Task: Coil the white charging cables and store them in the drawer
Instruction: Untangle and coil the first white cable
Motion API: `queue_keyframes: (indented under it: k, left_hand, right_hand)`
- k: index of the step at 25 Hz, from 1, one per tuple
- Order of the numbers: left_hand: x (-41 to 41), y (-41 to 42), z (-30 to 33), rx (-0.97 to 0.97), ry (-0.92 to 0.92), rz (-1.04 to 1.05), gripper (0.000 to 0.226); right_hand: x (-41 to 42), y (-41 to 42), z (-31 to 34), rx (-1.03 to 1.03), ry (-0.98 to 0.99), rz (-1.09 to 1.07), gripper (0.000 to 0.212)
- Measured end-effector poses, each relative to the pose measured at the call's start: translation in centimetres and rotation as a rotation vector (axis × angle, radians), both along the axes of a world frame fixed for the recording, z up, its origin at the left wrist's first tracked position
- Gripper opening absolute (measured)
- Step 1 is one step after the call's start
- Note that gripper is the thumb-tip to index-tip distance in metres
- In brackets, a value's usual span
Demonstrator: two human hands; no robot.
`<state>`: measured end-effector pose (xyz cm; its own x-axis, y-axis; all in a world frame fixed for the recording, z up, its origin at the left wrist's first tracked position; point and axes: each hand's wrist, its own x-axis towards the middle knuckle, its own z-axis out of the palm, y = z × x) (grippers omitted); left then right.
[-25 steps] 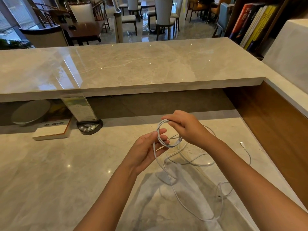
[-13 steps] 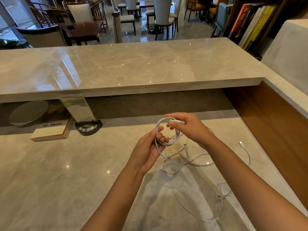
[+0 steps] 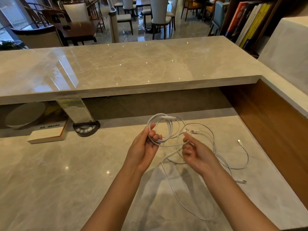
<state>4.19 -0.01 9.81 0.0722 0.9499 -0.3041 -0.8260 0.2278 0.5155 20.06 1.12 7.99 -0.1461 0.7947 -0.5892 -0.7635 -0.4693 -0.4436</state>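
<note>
White charging cable (image 3: 168, 121), partly coiled, was pinched by the left hand (image 3: 146, 147); the right hand's (image 3: 198, 154) curled fingers (image 3: 187, 139) held its strand above the tabletop (image 3: 50, 180).

- white book (image 3: 47, 133) near worktop's far-left edge: dark printed characters on cover, too blurred to read
- book spines (image 3: 246, 22), top right: lettering illegible
- leaflet stand (image 3: 73, 109): print unreadable

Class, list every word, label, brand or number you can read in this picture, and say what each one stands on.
Nothing reads clearly.
Book spines on the shelf, upper right: large characters, too blurred to read.
White book under the raised counter: dark print on its top, illegible.
Upright card in the stand: small print, too small.
Black button base: no legible marks.
</note>
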Motion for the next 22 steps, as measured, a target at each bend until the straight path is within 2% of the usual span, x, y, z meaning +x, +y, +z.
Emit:
queue_keyframes:
  k: [3, 6, 9, 11, 13, 17, 19, 22]
  left_hand:
    - [-0.3, -0.7, -0.5, -0.03, 0.061, -0.067, 0.024]
    - [-0.4, -0.8, -0.5, -0.049, 0.03, -0.079, 0.024]
    - [-0.4, -0.7, -0.2, -0.072, 0.04, -0.088, 0.025]
    - [-0.3, -0.6, -0.3, -0.107, -0.012, -0.066, 0.025]
    - [-0.1, -0.5, -0.5, -0.143, -0.088, -0.032, 0.025]
    - [0.3, -0.8, -0.3, -0.158, -0.202, 0.007, 0.024]
    - [0.4, -1.1, -0.2, -0.164, -0.201, 0.0, 0.022]
    - [0.7, -1.2, -0.1, -0.188, -0.176, -0.007, 0.021]
  right_hand:
    - [1.1, 1.4, 1.1, 0.179, -0.356, 0.074, 0.023]
    - [1.1, 1.7, 1.8, 0.357, -0.768, 0.373, 0.034]
    - [1.1, 1.6, 1.8, 0.485, -0.985, 0.632, 0.037]
    - [1.2, 1.3, 1.7, 0.526, -1.002, 0.678, 0.035]
    - [1.1, 1.1, 1.4, 0.553, -0.949, 0.634, 0.033]
    - [1.1, 0.5, -0.2, 0.542, -0.706, 0.517, 0.035]
    - [0.9, 0.3, -0.8, 0.535, -0.581, 0.488, 0.04]
    - [0.6, 0.5, -0.8, 0.598, -0.569, 0.463, 0.044]
